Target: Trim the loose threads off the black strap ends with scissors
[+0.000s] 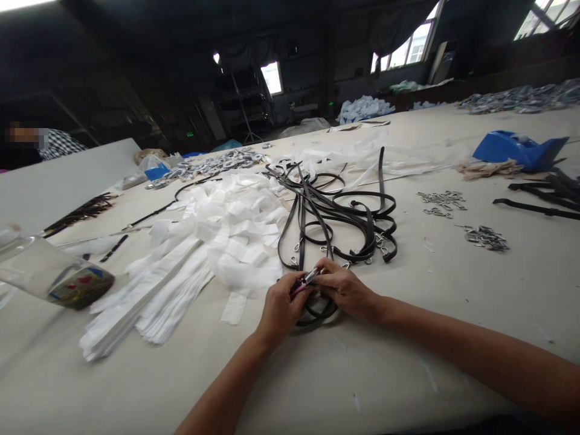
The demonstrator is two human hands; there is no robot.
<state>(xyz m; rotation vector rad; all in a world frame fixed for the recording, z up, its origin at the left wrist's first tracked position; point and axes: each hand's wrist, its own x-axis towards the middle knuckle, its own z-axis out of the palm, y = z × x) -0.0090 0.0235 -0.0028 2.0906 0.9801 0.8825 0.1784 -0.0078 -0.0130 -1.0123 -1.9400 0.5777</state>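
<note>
My left hand [285, 302] is closed around a small pink-handled metal tool [299, 287] whose exact kind I cannot make out. Close against its metal end, my right hand [351, 292] pinches something that its own fingers hide. Below both hands lies the loop of a narrow black strap [324, 311]. Just beyond them, a tangle of black straps [317, 202] spreads over the table, with silver snap hooks [380, 243] at several ends.
Left of the straps lie heaped white strips [240, 211] and a stack of long white strips [167, 296]. A clear jar [27, 266] leans there. To the right are metal hooks [441, 199], small metal pieces [486, 238] and a blue tape dispenser [516, 148]. A person [63, 144] is far left.
</note>
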